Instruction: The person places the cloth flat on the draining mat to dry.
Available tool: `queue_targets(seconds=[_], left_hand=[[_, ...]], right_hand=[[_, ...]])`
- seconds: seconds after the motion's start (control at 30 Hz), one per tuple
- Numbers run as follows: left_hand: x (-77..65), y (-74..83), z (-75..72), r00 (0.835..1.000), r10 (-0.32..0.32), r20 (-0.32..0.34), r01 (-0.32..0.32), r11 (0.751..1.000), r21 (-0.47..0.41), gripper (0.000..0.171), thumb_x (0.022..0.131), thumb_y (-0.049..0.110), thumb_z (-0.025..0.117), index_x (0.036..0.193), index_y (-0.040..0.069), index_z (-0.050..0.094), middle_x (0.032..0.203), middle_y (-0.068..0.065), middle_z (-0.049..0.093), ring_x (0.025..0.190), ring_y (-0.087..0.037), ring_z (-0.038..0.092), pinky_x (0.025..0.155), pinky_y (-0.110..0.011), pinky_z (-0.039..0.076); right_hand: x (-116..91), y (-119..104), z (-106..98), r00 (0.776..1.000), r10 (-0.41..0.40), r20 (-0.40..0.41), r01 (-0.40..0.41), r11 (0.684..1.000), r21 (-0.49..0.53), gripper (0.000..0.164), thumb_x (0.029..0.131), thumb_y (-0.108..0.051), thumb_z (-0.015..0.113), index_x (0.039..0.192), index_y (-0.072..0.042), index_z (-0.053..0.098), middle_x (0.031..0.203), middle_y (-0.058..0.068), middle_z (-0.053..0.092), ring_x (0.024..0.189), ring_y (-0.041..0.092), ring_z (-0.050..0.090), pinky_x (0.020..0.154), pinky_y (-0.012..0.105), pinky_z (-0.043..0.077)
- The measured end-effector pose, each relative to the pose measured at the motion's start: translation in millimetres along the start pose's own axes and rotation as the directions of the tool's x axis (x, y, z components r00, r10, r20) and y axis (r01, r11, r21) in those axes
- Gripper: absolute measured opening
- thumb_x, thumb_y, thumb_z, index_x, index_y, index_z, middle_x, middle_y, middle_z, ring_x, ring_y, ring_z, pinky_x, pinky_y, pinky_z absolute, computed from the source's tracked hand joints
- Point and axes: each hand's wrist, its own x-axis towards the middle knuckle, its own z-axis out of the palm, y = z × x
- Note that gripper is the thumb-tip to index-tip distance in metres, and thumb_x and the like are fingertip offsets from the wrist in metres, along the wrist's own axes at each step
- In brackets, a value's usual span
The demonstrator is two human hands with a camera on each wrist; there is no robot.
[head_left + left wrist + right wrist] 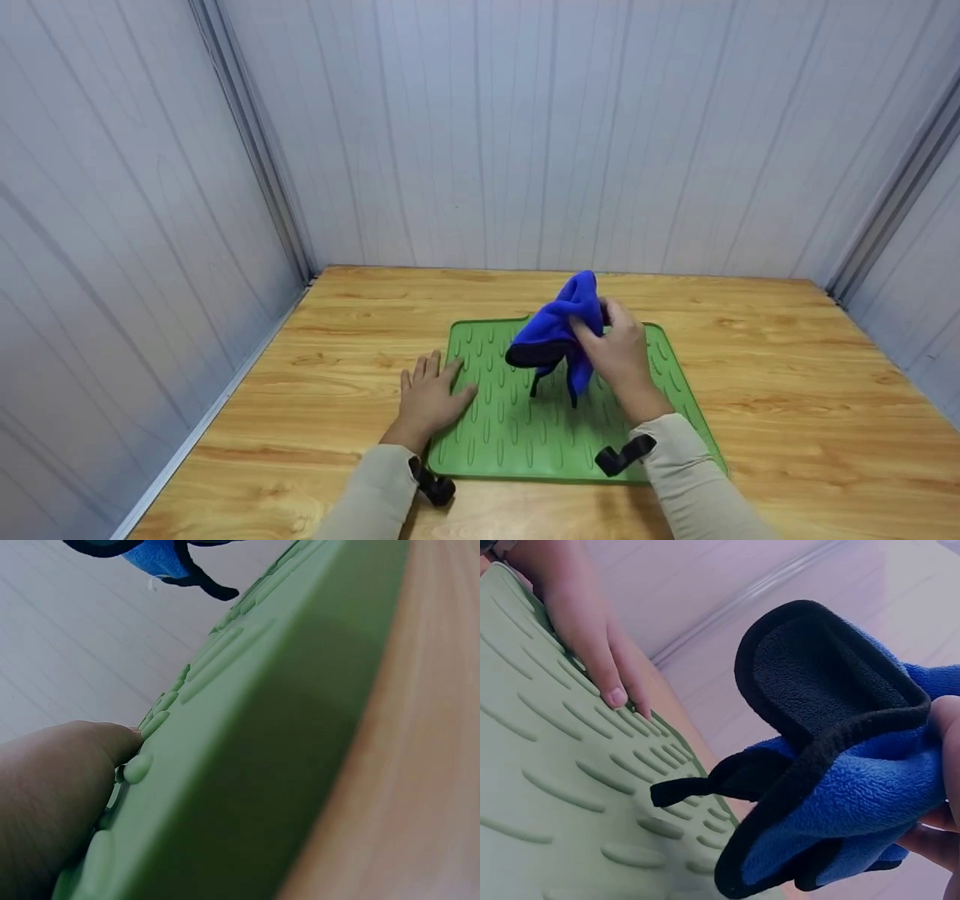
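Note:
A blue cloth with black edging and a dark underside hangs bunched above the green ridged mat. My right hand pinches it between thumb and fingers. In the right wrist view the cloth droops in folds, and a short black loop sticks out from it. My left hand lies with fingers spread on the mat's left edge, thumb and forefinger over the ridges. The left wrist view shows part of that hand against the mat's surface, with a corner of the cloth overhead.
The mat lies on a wood-grain table. Pale panelled walls close off the back and both sides. A black strap with a mount sits on each sleeve near the wrist.

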Motion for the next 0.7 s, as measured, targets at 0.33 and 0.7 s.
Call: queue_targets(seconds=[0.33,0.7], left_hand=[[0.3,0.8,0.5,1.000,-0.002,0.007,0.002,1.000,0.007,0.066,0.099,0.053,0.053,0.154,0.017,0.045,0.164,-0.021,0.023,0.152,-0.044,0.014,0.118,-0.067,0.003],[1.9,-0.4,1.4,1.000,-0.020,0.006,0.020,1.000,0.018,0.066,0.099,0.054,0.053,0.155,0.018,0.045,0.165,-0.019,0.023,0.153,-0.042,0.012,0.119,-0.065,0.003]], right_hand=[[-8.1,7.3,2.3,0.997,-0.034,0.075,0.037,0.998,-0.046,0.037,0.089,-0.022,0.080,0.117,-0.001,0.069,0.109,0.017,0.069,0.102,0.034,0.067,0.088,0.050,0.054],[-16.6,23.5,-2.3,0.986,-0.025,0.164,0.044,0.993,-0.112,0.038,0.091,-0.022,0.077,0.121,0.000,0.067,0.117,0.017,0.068,0.110,0.037,0.064,0.093,0.053,0.051]])
